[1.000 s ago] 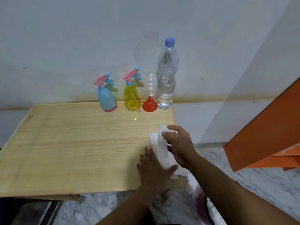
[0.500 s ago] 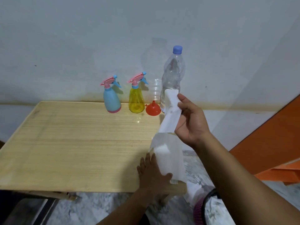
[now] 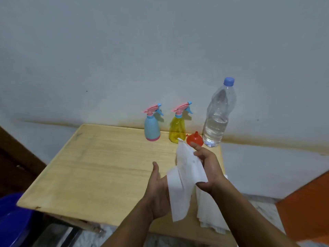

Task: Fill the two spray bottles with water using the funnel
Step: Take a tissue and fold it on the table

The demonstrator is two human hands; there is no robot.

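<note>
We had the wooden table [image 3: 99, 166] before us, and at its far edge by the wall the water bottle [image 3: 218, 120], capped and part full. Beside it stood the blue spray bottle [image 3: 151, 128] and the yellow spray bottle [image 3: 177, 130], both with heads on, then the red funnel [image 3: 194, 139], mouth down. Our right hand [image 3: 210, 168] gripped the white tissue [image 3: 185, 177]; our left hand [image 3: 159, 191] lay open-fingered against it. We judged it best to dry the hands fully, for wet fingers would slip on the caps.

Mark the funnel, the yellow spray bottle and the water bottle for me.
funnel [image 3: 194, 139]: head view, on its orange cone.
yellow spray bottle [image 3: 176, 130]: head view, on its clear yellow body.
water bottle [image 3: 216, 128]: head view, on its water-filled lower half.
</note>
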